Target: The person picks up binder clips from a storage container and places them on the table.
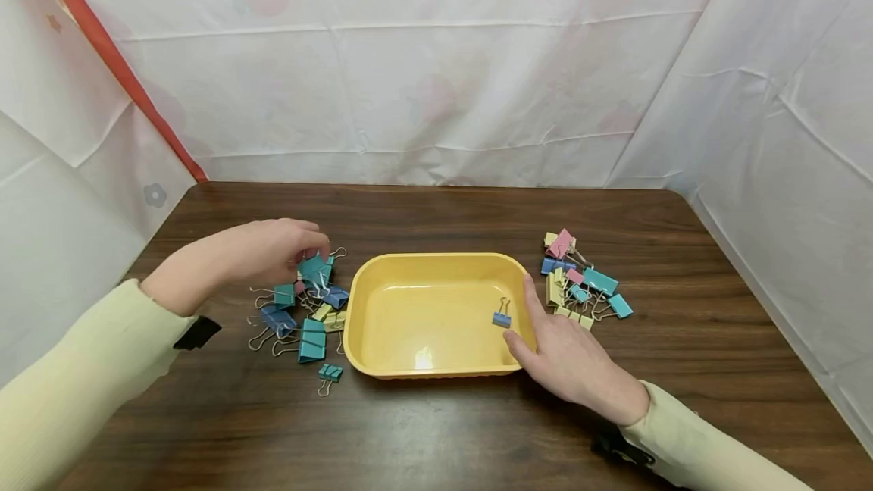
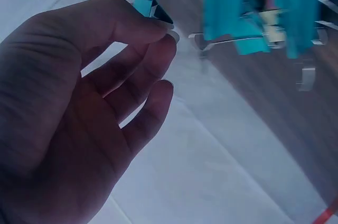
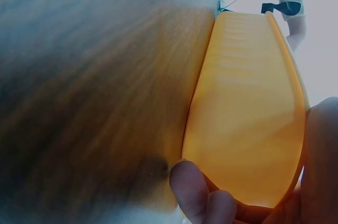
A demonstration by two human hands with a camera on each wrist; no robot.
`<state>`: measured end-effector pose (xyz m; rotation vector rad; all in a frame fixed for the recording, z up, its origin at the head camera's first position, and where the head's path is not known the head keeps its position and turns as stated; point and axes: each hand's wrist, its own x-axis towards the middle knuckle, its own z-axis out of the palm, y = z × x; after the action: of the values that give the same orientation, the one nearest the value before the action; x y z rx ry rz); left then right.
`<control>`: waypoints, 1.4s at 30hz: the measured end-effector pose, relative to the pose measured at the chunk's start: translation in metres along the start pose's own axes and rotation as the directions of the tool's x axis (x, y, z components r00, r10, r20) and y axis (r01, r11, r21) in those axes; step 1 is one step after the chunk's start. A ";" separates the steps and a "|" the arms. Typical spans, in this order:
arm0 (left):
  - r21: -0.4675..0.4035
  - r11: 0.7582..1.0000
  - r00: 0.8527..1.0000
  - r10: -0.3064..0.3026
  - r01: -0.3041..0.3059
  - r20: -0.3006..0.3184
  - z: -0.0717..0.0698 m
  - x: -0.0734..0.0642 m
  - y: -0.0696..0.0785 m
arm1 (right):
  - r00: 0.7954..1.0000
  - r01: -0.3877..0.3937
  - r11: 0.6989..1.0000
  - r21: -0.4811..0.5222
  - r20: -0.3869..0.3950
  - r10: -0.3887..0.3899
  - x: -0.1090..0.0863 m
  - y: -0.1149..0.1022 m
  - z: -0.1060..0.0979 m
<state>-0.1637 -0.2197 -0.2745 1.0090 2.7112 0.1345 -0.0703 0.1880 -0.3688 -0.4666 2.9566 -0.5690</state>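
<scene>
My left hand (image 1: 255,252) is over the left heap of binder clips. Between its thumb and fingertips it pinches a small teal binder clip (image 2: 148,6), clear in the left wrist view. Larger teal clips (image 2: 224,12) lie close by, blurred. With my right hand (image 1: 569,354) I grip the right end of a yellow plastic tray (image 1: 436,371). The thumb is at the rim, and some fingers (image 3: 189,187) curl against the outer wall. One small blue binder clip (image 1: 502,320) lies inside the tray near that hand.
Left of the tray, several teal, blue and yellow clips (image 1: 312,341) lie heaped, with a small teal clip (image 1: 330,373) nearer the front. On the right is another heap with pink, yellow, blue and teal clips (image 1: 600,281). A white curtain (image 1: 436,97) stands behind the dark wooden table (image 1: 436,438).
</scene>
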 end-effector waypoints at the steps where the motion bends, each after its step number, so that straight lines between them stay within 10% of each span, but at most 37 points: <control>1: -0.004 1.000 1.000 -0.006 0.006 0.003 0.003 -0.003 -0.002 | 1.000 0.003 1.000 -0.004 -0.005 -0.003 0.000 0.000 0.000; 19: -0.015 0.999 0.999 0.047 -0.046 0.011 0.001 0.006 0.006 | 1.000 0.006 1.000 -0.003 -0.005 -0.006 0.003 -0.002 0.001; 30: 0.070 0.944 0.946 0.323 -0.321 -0.012 -0.012 0.083 0.092 | 1.000 -0.010 1.000 0.014 0.016 0.009 0.005 -0.003 0.000; 42: 0.183 0.876 0.881 0.393 -0.446 0.264 0.035 0.158 0.172 | 0.998 -0.045 0.999 0.013 0.039 0.044 -0.006 0.000 0.000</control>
<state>-0.1613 0.0139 -0.3095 1.5787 2.3055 -0.2226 -0.0644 0.1906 -0.3684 -0.4047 2.9158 -0.5693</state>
